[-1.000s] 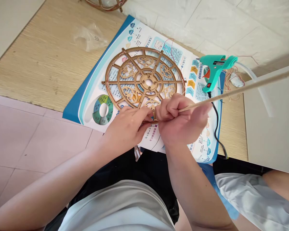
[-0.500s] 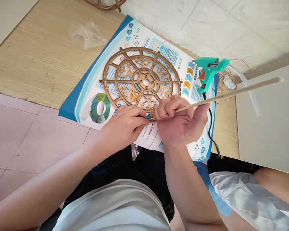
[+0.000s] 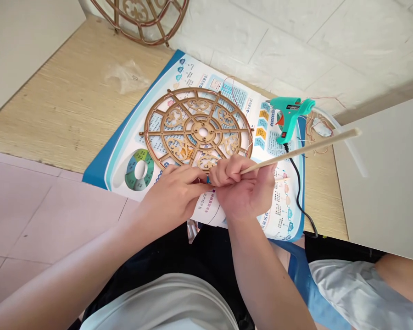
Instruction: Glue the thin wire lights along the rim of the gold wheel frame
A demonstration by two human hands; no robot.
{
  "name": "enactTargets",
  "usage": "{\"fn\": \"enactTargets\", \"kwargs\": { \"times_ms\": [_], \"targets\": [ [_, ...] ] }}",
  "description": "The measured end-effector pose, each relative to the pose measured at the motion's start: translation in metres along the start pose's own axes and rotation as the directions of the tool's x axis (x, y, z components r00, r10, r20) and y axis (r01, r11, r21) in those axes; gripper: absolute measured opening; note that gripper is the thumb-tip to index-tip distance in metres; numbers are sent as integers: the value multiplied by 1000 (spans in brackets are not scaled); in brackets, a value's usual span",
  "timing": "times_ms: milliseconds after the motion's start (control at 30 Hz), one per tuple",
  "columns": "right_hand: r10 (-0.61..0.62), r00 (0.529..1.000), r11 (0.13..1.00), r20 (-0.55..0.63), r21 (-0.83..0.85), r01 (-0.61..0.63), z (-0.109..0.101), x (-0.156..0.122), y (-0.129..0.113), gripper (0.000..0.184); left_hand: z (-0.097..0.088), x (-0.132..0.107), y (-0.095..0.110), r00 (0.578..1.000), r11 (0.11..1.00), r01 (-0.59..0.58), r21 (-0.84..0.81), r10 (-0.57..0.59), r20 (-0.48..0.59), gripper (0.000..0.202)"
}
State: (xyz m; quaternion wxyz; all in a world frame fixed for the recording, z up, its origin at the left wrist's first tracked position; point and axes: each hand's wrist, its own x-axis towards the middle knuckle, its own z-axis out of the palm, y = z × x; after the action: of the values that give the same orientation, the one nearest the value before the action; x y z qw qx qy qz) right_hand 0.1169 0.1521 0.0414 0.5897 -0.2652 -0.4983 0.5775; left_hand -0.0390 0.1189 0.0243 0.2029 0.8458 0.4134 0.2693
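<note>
The wheel (image 3: 208,139) is laid flat on the sheet (image 3: 99,167), which is spread on the bench (image 3: 62,91). It is set just past the hands, with its middle almost straight ahead of the spot where they meet. Its near edge is partly covered by both hands, so neither is clearly nearer. The left hand (image 3: 179,189) is held palm down, and its fingertips are brought right up to the right hand (image 3: 245,188); what is pinched there is hidden, so its grip cannot be told. The right hand is turned palm up, with its fingers curled around the stick (image 3: 299,152). The stick's long way is pointed up and off to the right, away from the wheel. Its low end is hidden by the fingers. The glue gun (image 3: 291,120) is set past the right hand and is touched by neither.
</note>
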Motion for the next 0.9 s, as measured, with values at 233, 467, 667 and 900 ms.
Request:
{"fn": "enactTargets", "kwargs": {
  "times_ms": [233,467,667,900],
  "targets": [
    [9,999,999,-35,39,-8,-2,3,1,71,3,-1,4,1000,998,1,61,0,-4,36],
    [-6,999,1000,-51,22,7,-1,2,1,73,4,-4,-1,994,996,-57,65,63,-87,31],
    [6,997,1000,-73,6,-6,-1,2,2,77,3,-2,1,996,997,-46,68,51,-75,30],
    [-10,997,999,-78,41,13,-2,-1,4,76,2,0,6,999,994,-33,102,36,-28,31]
  ]
}}
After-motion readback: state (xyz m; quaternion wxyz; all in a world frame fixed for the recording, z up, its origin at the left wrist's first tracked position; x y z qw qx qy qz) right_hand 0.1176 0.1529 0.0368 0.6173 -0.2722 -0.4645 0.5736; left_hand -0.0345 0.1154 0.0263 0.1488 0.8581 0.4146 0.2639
